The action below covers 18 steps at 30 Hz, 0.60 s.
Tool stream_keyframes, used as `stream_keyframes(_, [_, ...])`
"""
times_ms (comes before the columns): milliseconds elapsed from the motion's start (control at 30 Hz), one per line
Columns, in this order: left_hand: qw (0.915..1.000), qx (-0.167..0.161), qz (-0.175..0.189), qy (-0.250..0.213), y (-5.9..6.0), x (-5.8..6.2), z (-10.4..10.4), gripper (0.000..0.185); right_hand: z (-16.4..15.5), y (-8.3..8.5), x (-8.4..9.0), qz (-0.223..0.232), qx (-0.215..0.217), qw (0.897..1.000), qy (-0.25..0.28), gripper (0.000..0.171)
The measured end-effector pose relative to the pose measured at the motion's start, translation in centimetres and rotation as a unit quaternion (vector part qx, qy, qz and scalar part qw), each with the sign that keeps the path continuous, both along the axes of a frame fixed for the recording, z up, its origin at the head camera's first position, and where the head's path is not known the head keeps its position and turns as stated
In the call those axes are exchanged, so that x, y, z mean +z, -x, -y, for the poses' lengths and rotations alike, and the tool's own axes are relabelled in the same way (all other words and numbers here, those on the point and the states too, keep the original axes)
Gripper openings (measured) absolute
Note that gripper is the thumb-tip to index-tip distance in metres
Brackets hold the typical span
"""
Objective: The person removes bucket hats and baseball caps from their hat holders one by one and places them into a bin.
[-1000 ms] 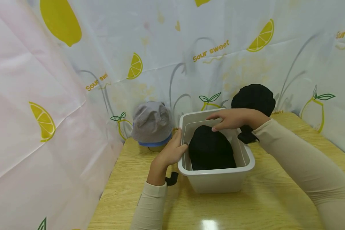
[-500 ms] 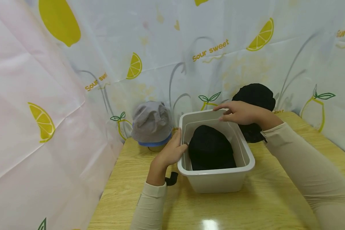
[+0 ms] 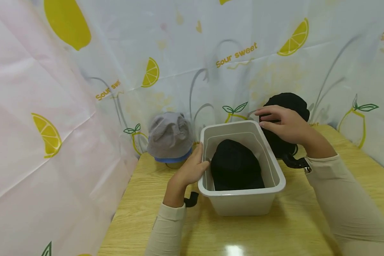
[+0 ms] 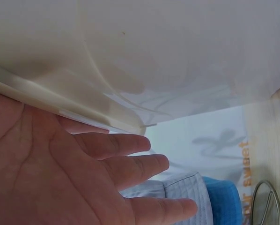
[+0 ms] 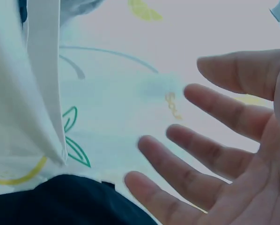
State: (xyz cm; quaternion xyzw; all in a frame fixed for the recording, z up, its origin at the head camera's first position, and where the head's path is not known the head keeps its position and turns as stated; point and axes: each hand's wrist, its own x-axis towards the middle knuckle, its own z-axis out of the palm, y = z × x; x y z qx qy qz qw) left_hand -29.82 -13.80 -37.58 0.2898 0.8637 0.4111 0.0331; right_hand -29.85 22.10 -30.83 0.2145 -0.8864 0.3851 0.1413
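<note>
Right hand (image 3: 286, 126), fingers spread and holding nothing, is hovering just before the black hat (image 3: 288, 103), behind the bin (image 3: 243, 199); left hand (image 3: 192, 169) is bracing the bin's left wall, fingers straight.

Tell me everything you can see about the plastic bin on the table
The bin is a pale grey, smooth, rectangular tub that looks like plastic, with a rolled rim and walls tapering downward. It stands upright on the wooden table, open at the top, no lid in view. A black hat lies inside on the bottom. The left hand rests against its left wall, thumb over the rim. The right hand hovers past its far right corner, apart from it.
</note>
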Motion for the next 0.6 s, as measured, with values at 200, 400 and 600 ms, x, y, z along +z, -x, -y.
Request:
stream_keyframes(200, [1.0,0.004,0.001,0.007,0.0,0.0,0.0,0.09,-1.7,-1.1,-1.4,-0.053,-0.06,0.994,0.074,0.038])
stream_keyframes(400, [0.9999,0.007,-0.004,0.007,0.0,0.1,0.2,0.09,-3.9,-1.2,-2.6,-0.045,-0.122,0.987,0.094,0.045])
stream_keyframes(600, [1.0,0.003,0.003,0.005,0.2,-0.2,0.2,0.089,-5.5,-0.6,-3.5,-0.005,-0.188,0.976,0.106,0.056])
